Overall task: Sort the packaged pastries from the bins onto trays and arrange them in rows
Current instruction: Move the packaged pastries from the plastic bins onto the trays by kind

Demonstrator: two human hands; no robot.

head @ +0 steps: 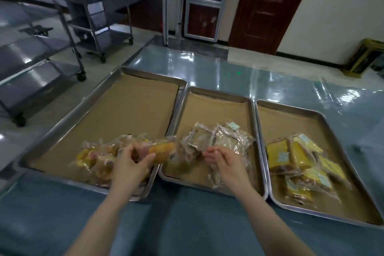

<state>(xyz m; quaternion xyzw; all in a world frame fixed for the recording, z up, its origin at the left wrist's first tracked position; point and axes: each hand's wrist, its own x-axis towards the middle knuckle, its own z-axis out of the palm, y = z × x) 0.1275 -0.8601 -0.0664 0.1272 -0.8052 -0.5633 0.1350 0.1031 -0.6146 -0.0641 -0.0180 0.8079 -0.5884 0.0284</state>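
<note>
Wrapped pastry (163, 149): golden, oblong, long axis approx left-right, right end tilted slightly up and pointing at middle tray (218, 93). Held above near-right corner of left tray (68, 118), right end just over the seam btwn the two trays. Left grip (128, 162) pinching its left end, thumb on near side, fingers curled over the far side. Right grip (224, 162) over the brownish packs (218, 139) in middle tray, fingers loosely curled, tips beside clear wrap; holding or only touching: cannot tell, motion blur. Loose pile of yellowish packs (97, 158) on left tray, partly hidden behind left grip, outlines smeared. Yellow packs (299, 158) w/ pale labels heaped at near end of right tray (363, 172); no rows. Trays side by side on blue-green surface (187, 224).
</note>
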